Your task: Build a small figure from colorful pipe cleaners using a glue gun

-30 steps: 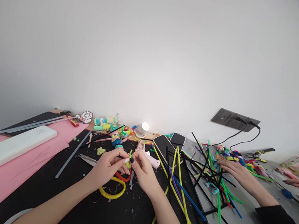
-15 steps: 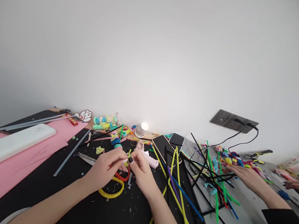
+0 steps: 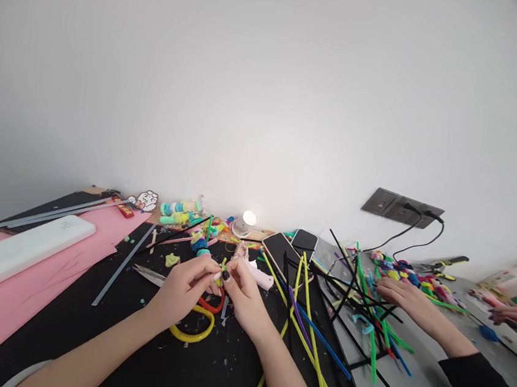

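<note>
My left hand (image 3: 184, 289) and my right hand (image 3: 244, 295) meet over the black mat (image 3: 185, 364), fingertips pinched together on a small yellow-green twisted piece (image 3: 218, 279). Directly beneath them lie a yellow loop (image 3: 195, 333) and a red loop (image 3: 210, 306). Scissors (image 3: 151, 275) rest just left of my left hand. A spread of long coloured pipe cleaners (image 3: 319, 323) fans out to the right of my right hand.
Another person's hand (image 3: 407, 297) reaches into the pipe cleaners at right; a second hand (image 3: 511, 317) shows at the far right edge. A white power bank (image 3: 16, 251) lies on pink paper (image 3: 6, 308). Two phones (image 3: 292, 246), a glue gun (image 3: 257, 273) and finished coloured coils (image 3: 182, 211) sit near the wall.
My hands stay pinched on the small piece, shifting slightly. The other person's near hand has slid a little left among the pipe cleaners.
</note>
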Demonstrator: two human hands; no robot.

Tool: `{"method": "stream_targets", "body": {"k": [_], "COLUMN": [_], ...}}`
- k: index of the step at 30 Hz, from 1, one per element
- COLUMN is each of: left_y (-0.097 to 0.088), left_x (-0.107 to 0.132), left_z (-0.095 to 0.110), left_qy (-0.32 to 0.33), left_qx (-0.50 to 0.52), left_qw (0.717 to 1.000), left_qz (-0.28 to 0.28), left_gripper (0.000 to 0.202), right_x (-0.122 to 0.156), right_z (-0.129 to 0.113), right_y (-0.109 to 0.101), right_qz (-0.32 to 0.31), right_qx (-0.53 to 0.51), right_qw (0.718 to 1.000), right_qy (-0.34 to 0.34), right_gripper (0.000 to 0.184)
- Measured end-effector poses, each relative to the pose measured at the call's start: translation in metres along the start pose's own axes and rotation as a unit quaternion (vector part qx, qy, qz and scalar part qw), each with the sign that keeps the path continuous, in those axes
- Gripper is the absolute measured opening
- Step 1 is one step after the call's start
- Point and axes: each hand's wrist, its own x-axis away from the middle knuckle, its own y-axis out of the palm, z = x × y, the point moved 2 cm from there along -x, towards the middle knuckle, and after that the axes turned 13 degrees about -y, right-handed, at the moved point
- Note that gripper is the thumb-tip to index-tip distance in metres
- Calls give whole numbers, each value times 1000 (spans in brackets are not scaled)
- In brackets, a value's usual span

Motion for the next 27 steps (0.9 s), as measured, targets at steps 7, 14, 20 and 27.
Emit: {"method": "stream_targets", "body": {"k": [7, 14, 20, 27], "left_y": [0, 1, -1, -2], "left_x": [2, 1, 3, 4], "left_z": [3, 0, 1, 11], "left_qy": [-2, -6, 23, 104], "left_qx": [-5, 20, -26, -112], "left_qw": [1000, 1000, 999, 987], "left_qz": [-3, 2, 10, 45], "left_gripper": [17, 15, 16, 17], "right_x": [0, 0, 2, 3], "right_z": [-1, -1, 0, 2], "right_y": [0, -1, 0, 2], "right_qz": [-1, -6, -1, 4], "right_qx": [5, 1, -10, -35], "right_qw": [1000, 1000, 1000, 999], "right_qy": [-1, 1, 7, 22], "right_gripper": [23, 22, 22, 22]}}
